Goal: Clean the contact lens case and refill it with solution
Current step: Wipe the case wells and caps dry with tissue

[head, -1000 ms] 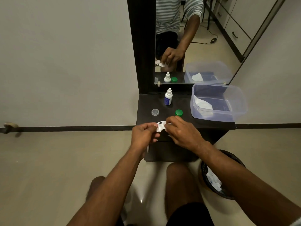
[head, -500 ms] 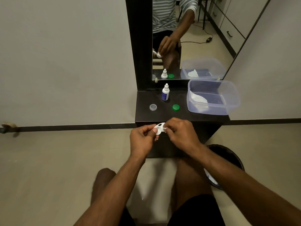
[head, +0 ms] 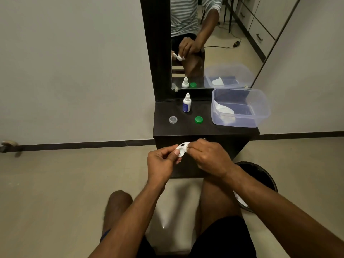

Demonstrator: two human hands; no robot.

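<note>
I hold the white contact lens case (head: 182, 148) in front of the dark dresser, below its top edge. My left hand (head: 162, 163) pinches its left well between thumb and fingers. My right hand (head: 208, 157) grips the case's right end; whether a tissue is in those fingers stays hidden here, though the mirror shows something white at the hands. On the dresser top (head: 186, 130) stand the small white solution bottle (head: 186, 103), a clear cap (head: 173, 119) and a green cap (head: 198, 119).
A clear plastic tub (head: 240, 107) with white tissue inside sits at the dresser's right. A mirror (head: 204, 43) rises behind. A dark waste bin (head: 260, 175) with white tissue stands on the floor beside my right knee.
Both hands have drawn the case back off the dresser edge toward me and lower. The view has tilted so the dresser sits higher in frame.
</note>
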